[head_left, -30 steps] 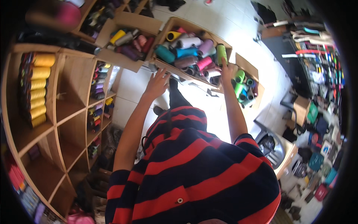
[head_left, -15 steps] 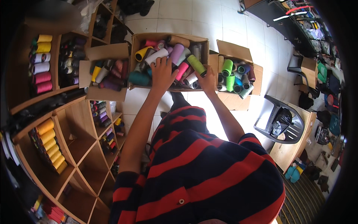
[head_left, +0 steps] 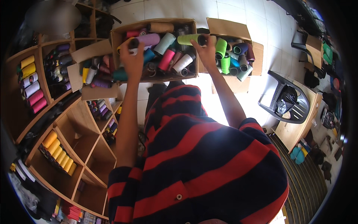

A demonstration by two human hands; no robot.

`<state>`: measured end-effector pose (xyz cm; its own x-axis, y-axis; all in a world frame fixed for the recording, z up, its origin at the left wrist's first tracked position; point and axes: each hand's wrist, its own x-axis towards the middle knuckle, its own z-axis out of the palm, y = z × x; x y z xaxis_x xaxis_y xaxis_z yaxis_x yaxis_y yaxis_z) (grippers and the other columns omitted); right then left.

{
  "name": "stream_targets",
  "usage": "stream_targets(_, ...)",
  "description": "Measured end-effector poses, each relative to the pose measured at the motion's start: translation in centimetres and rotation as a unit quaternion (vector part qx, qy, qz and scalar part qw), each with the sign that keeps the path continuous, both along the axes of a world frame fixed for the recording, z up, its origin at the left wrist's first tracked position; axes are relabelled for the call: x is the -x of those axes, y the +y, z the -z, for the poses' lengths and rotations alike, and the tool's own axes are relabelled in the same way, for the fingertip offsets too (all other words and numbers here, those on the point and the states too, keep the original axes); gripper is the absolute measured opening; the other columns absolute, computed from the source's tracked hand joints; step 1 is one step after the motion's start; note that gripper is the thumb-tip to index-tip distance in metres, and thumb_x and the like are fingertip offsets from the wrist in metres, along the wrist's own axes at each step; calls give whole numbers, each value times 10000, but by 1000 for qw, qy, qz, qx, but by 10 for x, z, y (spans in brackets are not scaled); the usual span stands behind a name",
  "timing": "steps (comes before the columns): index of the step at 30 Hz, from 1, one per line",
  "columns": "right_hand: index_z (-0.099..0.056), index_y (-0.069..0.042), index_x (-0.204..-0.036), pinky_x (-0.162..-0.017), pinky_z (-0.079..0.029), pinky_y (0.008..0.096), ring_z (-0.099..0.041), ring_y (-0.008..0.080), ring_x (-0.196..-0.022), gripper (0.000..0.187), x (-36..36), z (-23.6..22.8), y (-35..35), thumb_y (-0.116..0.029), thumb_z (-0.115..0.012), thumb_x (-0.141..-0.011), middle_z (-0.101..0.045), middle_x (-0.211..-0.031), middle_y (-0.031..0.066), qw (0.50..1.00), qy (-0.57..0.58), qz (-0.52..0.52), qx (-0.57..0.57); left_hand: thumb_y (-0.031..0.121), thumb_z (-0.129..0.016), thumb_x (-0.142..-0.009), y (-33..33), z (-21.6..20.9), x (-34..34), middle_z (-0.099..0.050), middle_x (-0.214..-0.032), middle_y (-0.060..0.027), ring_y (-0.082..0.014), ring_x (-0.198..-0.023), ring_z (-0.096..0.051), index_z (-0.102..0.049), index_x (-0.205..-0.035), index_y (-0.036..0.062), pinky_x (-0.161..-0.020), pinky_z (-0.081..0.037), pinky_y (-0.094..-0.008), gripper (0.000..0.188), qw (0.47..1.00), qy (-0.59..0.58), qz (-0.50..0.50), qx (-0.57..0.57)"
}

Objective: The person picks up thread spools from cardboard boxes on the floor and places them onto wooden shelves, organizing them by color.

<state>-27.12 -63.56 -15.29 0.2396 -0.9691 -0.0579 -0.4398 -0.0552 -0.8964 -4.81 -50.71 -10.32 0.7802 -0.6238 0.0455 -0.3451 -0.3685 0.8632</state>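
Observation:
In the middle cardboard box [head_left: 154,80], thread spools of many colours lie in a loose heap. My left hand [head_left: 132,63] is closed at the dark end of a lilac thread spool [head_left: 150,39], which lies tilted over the heap on the left side. Between the fingers and thumb of my right hand [head_left: 207,52] is a lime green thread spool [head_left: 186,39], gripped by its dark end over the box's right part. Below and between the hands are a pink spool [head_left: 166,59], a white spool [head_left: 182,62] and a pale grey-green spool [head_left: 165,43].
A smaller box [head_left: 233,30] of green, blue and grey spools stands on the right, another box [head_left: 76,77] of spools on the left. Wooden shelves [head_left: 80,145] with yellow spools [head_left: 59,153] line the left side. A dark chair [head_left: 270,95] stands at right.
My left hand has moved left and taken hold of the lilac spool, which has turned sideways. My right hand has raised and turned the lime green spool to nearly level. The view has shifted.

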Motion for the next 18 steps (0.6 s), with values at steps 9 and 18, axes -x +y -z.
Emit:
stream_targets(9,-561,-93,-1219,-843,-472,434,-574,324,-976,561,-65,3,-20,-391,-718,-770,-572,-1020,137,910,200,-304,201,236,-453,-936,72,-18,-26,-539,-1198,-149,-273,-1067,-562,-439,-1280,44,-947,-434,-367,394,886,369,-94,264)
stream_targets(18,-524,-76,-1237,-845,-467,469,-548,372,-1016,586,-98,29,-3,-423,-690,-794,-561,-1112,179,876,254,-338,233,432,-360,-963,151,-20,-1,-543,-697,-84,-203,-578,-551,-499,-1107,68,-547,-471,-329,415,815,470,-228,252)
